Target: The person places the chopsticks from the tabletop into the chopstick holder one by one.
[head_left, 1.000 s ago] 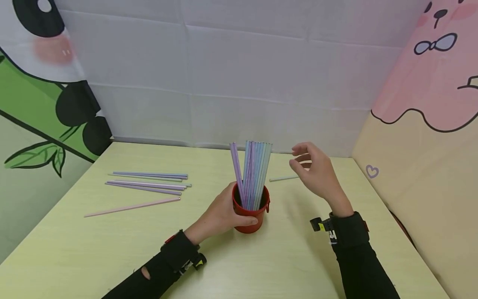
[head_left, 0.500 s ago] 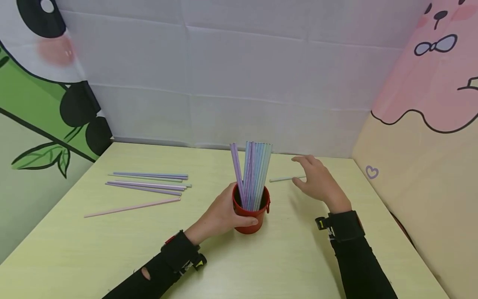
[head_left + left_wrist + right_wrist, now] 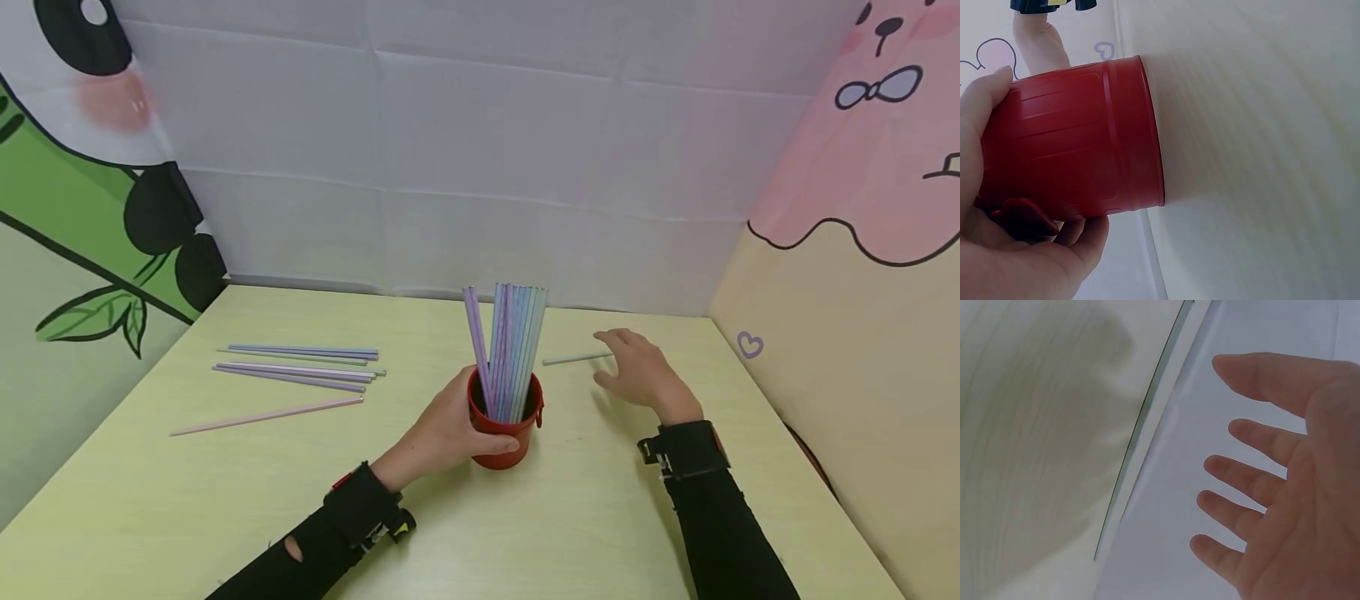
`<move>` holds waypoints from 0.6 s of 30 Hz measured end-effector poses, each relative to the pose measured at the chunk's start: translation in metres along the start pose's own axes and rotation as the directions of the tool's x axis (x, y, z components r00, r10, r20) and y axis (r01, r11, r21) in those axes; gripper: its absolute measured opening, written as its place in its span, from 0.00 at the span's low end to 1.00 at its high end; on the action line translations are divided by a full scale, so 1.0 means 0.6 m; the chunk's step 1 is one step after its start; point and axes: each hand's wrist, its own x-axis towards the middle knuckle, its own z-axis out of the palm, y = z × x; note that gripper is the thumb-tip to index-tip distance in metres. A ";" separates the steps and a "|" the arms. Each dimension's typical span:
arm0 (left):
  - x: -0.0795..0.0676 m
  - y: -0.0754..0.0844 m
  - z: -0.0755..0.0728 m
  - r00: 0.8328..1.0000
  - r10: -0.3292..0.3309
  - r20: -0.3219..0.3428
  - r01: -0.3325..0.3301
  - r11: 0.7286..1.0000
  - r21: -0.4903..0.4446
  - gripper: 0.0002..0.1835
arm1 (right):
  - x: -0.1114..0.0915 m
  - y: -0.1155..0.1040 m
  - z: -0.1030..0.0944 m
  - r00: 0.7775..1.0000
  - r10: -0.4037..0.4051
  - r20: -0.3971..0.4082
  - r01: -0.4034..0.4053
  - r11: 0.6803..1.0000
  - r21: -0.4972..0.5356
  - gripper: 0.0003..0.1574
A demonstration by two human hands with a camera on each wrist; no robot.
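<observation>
My left hand [image 3: 442, 425] grips a small red bucket [image 3: 501, 450] from its left side, thumb across the front. In the left wrist view the fingers wrap round the red bucket [image 3: 1079, 144], whose base is at the tabletop. A bundle of purple, blue and green straws [image 3: 517, 350] stands upright in it, with a purple pair leaning left. Right of the bucket, a single pale green straw [image 3: 576, 359] lies on the table, its right part hidden by my right hand [image 3: 645, 377]. The right wrist view shows that hand [image 3: 1272, 481] with fingers spread, apart from the straw [image 3: 1141, 431].
On the table's left lie several purple, blue and green straws [image 3: 300, 371], with a pink straw [image 3: 266, 416] nearer the front. A white cloth backdrop [image 3: 487, 167] rises behind the table [image 3: 555, 533]. A printed side panel [image 3: 847, 350] borders the right edge.
My right hand has come down towards the table and slightly right, over the right part of the green straw. The left hand and bucket have stayed in place.
</observation>
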 end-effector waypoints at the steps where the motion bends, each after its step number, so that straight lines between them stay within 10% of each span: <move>1: 0.000 0.000 0.000 1.000 0.003 0.001 -0.003 1.000 0.002 0.52 | 0.000 0.001 0.002 1.000 0.002 0.009 -0.002 1.000 -0.002 0.39; 18: -0.001 -0.002 -0.002 1.000 0.007 -0.001 -0.007 1.000 -0.002 0.50 | 0.044 0.022 0.010 0.992 -0.014 0.122 0.029 0.993 -0.117 0.34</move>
